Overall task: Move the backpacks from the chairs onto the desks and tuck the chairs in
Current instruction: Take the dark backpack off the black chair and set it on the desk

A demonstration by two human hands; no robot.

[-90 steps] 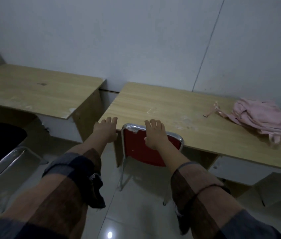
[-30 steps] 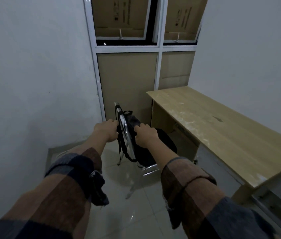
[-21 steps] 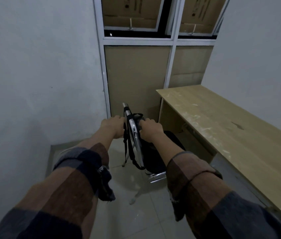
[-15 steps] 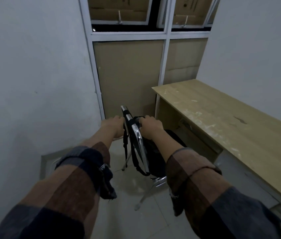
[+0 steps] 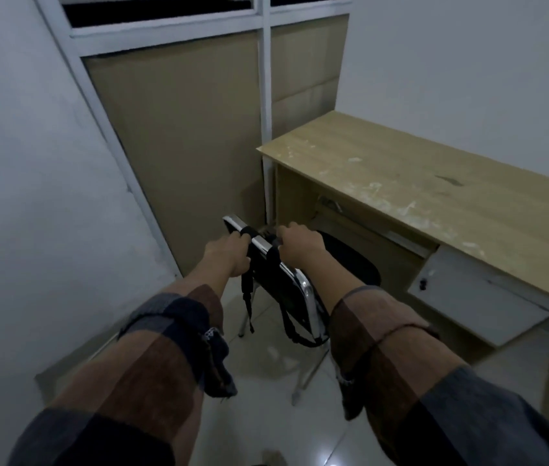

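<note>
A chrome-framed chair (image 5: 307, 292) with a dark backrest stands side-on just left of a wooden desk (image 5: 434, 196). A black backpack (image 5: 350, 260) sits on its seat, partly under the desk edge. Its straps (image 5: 248, 299) are looped over the backrest and hang down behind it. My left hand (image 5: 227, 255) is closed around the top rail where one strap crosses it. My right hand (image 5: 300, 245) is closed over the other strap on the seat side of the rail. The seat is hidden by the backpack and my arm.
A white wall (image 5: 31, 196) runs close on the left. Cardboard-covered window panels (image 5: 182, 129) close off the corner behind the chair. A white drawer front (image 5: 475, 297) hangs under the desk. Glossy tiled floor (image 5: 266, 398) lies between me and the chair.
I turned from the red chair and pink backpack to this corner. Over the last second my hands closed in on the black chair's backrest and straps, and the view dropped lower and closer.
</note>
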